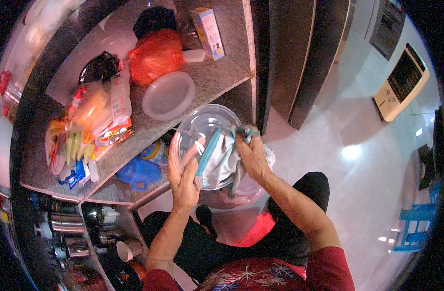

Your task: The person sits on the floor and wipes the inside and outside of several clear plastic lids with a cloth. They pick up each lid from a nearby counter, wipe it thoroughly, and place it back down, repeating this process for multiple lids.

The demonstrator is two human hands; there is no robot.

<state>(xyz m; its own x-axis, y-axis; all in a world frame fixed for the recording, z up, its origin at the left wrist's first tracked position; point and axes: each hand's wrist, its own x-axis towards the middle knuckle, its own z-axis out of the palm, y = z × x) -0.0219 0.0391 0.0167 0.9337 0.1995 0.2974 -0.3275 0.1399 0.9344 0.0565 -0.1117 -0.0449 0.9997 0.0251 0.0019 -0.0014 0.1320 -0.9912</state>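
Note:
A round clear plastic container [210, 112] is tilted in front of me, just off the shelf's edge. My left hand [184, 182] grips its left wall, the fingers showing through the clear plastic. In my right hand [251, 154] is a bunched grey-white cloth [223, 159] with a teal border, lying against the inside of the container. The fingers of this hand are curled into the cloth near the right rim. Below the container, another clear plastic piece [248, 187] is partly hidden by it and by the cloth.
On the stone shelf [227, 80] rest a translucent round lid [168, 96], a red plastic bag [156, 56], a small box [208, 34] and several food packets [93, 109]. A blue plastic container [138, 173] sits underneath. Metal pots [69, 223] fill the lower left compartments. An air cooler [401, 82] stands far right.

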